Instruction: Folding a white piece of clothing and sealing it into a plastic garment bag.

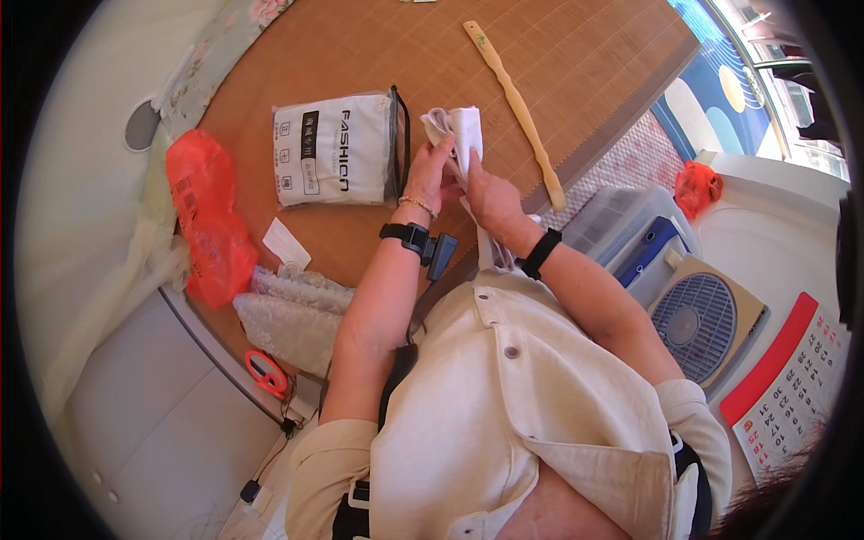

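A bundle of pale white-pink cloth [467, 129] is folded between my two hands in front of me. My left hand [429, 172] grips its left side, thumb on top. My right hand [491, 192] pinches its right side, with the index finger along the fold. A pale strip of the same cloth [484, 243] hangs from the hands towards my shirt. Left of my left hand lies a clear zip bag [331, 152] with white folded contents and printed writing. A long wavy wooden stick [516, 108], perhaps a back scratcher, lies to the right on the brown mat [418, 54].
Red plastic bags [209, 216], a white paper piece [287, 243] and lace cloth [297, 314] lie at the left. To the right stand a translucent plastic box [607, 209], a box fan [695, 324] and a calendar [790, 391]. A white net curtain [88, 236] hangs at the far left.
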A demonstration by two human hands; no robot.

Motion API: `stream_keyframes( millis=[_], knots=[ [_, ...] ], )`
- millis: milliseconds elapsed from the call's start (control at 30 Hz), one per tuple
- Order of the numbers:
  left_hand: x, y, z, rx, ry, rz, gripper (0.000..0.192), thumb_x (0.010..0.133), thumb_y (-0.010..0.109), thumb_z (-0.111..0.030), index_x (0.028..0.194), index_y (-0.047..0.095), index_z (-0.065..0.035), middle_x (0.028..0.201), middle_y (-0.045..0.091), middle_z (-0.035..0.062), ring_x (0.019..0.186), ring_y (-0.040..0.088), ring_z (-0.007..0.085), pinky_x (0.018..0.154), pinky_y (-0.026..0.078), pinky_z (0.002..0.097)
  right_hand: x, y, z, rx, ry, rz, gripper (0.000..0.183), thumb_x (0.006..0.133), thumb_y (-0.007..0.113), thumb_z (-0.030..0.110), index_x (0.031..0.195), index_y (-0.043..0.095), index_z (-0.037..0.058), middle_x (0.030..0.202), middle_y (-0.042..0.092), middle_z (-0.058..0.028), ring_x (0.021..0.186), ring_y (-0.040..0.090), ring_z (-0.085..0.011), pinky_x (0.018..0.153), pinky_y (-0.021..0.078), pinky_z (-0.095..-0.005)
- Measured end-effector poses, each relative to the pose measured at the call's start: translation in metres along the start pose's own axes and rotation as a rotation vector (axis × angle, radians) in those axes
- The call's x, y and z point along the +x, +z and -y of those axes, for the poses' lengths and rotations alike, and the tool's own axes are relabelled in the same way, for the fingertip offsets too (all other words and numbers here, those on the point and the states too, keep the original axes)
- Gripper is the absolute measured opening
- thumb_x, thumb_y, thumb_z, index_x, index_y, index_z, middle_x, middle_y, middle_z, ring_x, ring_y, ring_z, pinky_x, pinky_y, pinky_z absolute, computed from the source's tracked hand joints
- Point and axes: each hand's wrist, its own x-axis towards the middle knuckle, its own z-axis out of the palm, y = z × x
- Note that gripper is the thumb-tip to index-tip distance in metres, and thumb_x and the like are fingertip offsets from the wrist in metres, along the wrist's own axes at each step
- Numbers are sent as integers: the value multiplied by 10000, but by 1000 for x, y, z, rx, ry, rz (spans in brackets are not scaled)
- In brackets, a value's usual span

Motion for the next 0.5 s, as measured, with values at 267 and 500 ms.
stream_keyframes(
  millis=[267,500],
  knots=[
    [40,1,27,-65,248,-115,364,851,648,-136,1153,502,3,1084,585,110,962,600,249,790,519,386,9,7,-10,-137,-201,-32,615,851,531,172,1397,286,32,1179,532,-207,839,649,-352,675,533,-438],
    [70,-27,40,-167,108,-167,287,866,607,-99,1114,526,21,1059,608,131,928,617,261,820,515,404,-7,5,-19,8,-125,-82,830,744,718,270,1411,263,82,1384,387,-178,1123,531,-371,872,469,-478]
  ],
)
